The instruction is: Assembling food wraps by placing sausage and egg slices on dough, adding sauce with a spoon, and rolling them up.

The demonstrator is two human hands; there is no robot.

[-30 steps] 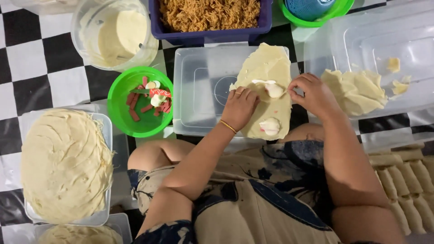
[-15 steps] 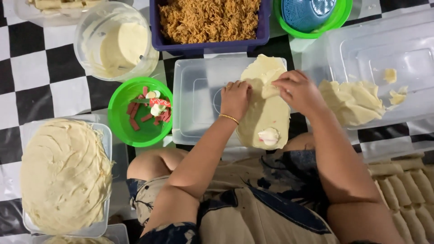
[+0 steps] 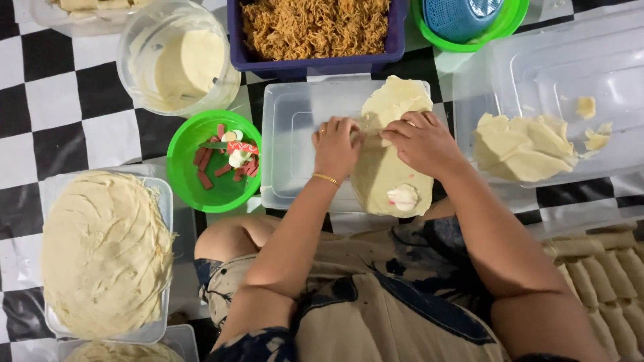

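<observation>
A pale thin wrapper sheet (image 3: 386,181) lies on an upturned clear plastic lid (image 3: 288,147) in front of me. My left hand (image 3: 335,146) and my right hand (image 3: 419,141) both press on the middle of the sheet, fingers bent over a fold of it. A white dab of paste (image 3: 404,196) sits near the sheet's near end. My left wrist wears a thin gold bangle.
A green bowl (image 3: 194,184) holds sausage pieces and egg slices. A clear tub of batter (image 3: 178,60), a purple tub of shredded filling (image 3: 315,27), a stack of wrappers (image 3: 104,251), torn wrappers (image 3: 523,147) in a clear box and finished rolls (image 3: 604,268) surround it.
Both hands have come together on the middle of the sheet. My right hand moved left from the sheet's right edge, and the filling that lay on it is now covered.
</observation>
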